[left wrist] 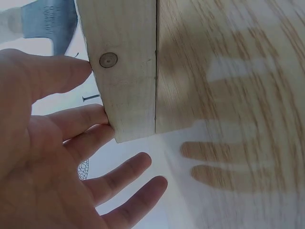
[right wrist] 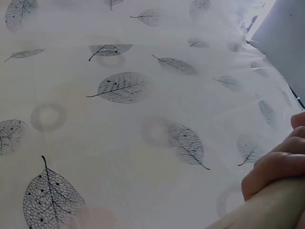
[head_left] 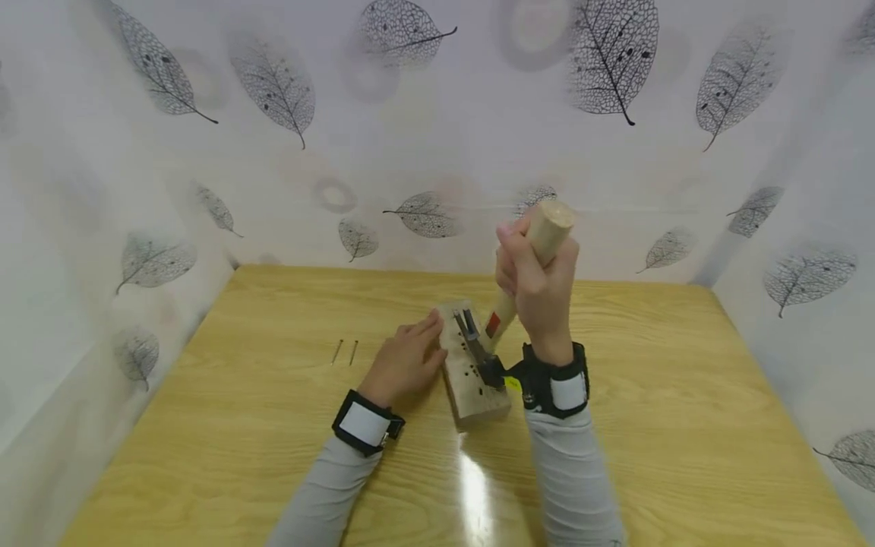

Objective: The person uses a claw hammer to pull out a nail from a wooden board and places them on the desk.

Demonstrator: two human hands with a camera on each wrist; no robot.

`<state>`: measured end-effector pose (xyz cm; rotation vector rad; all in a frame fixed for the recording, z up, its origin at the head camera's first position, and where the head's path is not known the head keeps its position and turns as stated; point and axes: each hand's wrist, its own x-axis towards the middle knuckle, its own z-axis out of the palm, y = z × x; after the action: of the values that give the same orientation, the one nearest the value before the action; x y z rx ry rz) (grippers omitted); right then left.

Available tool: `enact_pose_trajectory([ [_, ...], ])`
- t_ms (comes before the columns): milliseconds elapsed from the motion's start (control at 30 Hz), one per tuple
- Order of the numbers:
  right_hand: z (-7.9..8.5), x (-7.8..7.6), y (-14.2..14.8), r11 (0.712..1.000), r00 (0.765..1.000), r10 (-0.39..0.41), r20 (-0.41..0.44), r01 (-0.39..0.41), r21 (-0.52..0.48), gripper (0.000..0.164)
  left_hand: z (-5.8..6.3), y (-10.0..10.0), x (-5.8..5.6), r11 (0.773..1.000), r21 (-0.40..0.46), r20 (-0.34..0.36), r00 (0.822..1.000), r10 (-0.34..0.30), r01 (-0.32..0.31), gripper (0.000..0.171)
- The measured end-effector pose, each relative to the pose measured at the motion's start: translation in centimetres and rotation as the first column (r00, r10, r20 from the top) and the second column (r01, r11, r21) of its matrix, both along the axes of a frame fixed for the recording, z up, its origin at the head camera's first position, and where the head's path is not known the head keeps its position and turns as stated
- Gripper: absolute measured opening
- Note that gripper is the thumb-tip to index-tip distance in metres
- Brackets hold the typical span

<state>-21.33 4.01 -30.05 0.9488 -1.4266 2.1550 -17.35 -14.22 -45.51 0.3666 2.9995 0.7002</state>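
A wooden block with several dark holes and nail heads in its top lies on the table. My left hand is at its left side. In the left wrist view, the thumb and two fingertips touch the block's side, while the other fingers extend past its end. My right hand grips the wooden handle of a claw hammer, which leans up and to the right. Its metal head lies over the block, with the forked claw toward the far end. A nail sticks out of the block near that end.
Two loose nails, one beside the other, lie on the wooden table left of my left hand. A leaf-patterned white sheet hangs behind the table and along both sides.
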Motion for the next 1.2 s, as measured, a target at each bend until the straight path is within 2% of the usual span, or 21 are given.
enact_pose_trajectory([
  [200,0.4,-4.1,-1.6,0.975,0.987,-0.076,0.145,0.043,0.219,0.024,0.3,0.9,-0.2,1.000,0.014,0.008,1.000,0.010,-0.010,0.055],
  [400,0.6,-7.5,-3.1,0.968,0.955,-0.073,0.287,-0.002,0.252,0.029,0.5,0.8,-0.2,1.000,-0.004,-0.027,1.000,0.007,-0.007,0.052],
  [567,0.1,-9.2,-5.8,0.945,0.922,-0.114,0.369,-0.014,0.325,0.025,0.1,-0.4,0.3,0.999,-0.038,-0.046,0.998,0.034,-0.036,0.052],
  [767,-0.4,-10.6,-7.8,0.895,0.916,-0.212,0.341,0.042,0.444,0.028,0.3,-0.7,0.5,0.999,0.044,-0.046,0.999,0.005,-0.003,0.053],
  [967,-0.3,-11.4,-8.9,0.836,0.906,-0.272,0.325,0.055,0.546,0.035,0.1,-0.4,0.3,0.997,0.075,-0.043,0.999,-0.020,0.023,0.054],
  [1033,-0.3,-11.4,-8.9,0.830,0.905,-0.290,0.312,0.076,0.552,0.033,0.0,-0.3,0.2,0.996,0.091,-0.031,0.999,-0.022,0.025,0.054],
  [1200,-0.2,-11.4,-8.7,0.838,0.918,-0.308,0.249,0.138,0.527,0.030,-0.4,-0.2,-0.1,0.995,0.099,-0.006,1.000,-0.029,0.029,0.056],
])
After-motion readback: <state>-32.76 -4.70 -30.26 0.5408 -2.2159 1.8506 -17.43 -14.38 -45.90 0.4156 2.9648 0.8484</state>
